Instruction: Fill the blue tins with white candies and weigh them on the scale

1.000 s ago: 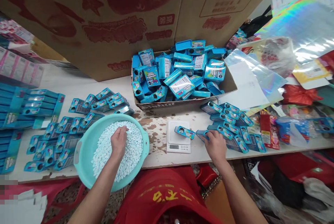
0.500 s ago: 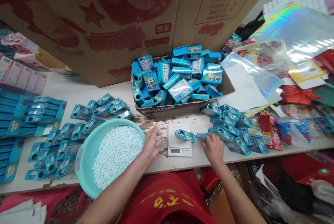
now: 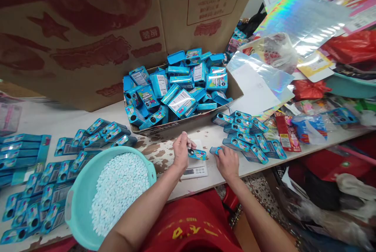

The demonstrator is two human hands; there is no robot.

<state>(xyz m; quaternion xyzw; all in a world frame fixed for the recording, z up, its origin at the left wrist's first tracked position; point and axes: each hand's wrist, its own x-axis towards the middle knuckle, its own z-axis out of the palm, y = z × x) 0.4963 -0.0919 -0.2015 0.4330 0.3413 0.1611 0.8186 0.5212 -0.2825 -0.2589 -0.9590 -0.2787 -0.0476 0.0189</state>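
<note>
My left hand [image 3: 181, 151] is over the left part of a white digital scale [image 3: 192, 173], its fingers curled together at the holed end of a small blue candy tin [image 3: 198, 154] lying on the scale. Whatever those fingers hold is hidden. Just right of the scale, my right hand [image 3: 227, 162] grips another blue tin [image 3: 215, 149], mostly covered by the fingers. At my left stands a turquoise basin [image 3: 76, 189] of small pale blue candies [image 3: 119, 193].
Behind the scale, an open carton [image 3: 235, 94] is heaped with blue tins. More tins stand in groups at right [image 3: 241, 130] and left [image 3: 38, 193]. A big cardboard box [image 3: 117, 48] rises at the back. Plastic sheets [image 3: 296, 20] and packets lie at far right.
My left hand has moved right, from beside the scale to the tin on it. My right hand stays on its tin, and the view has swung to the right.
</note>
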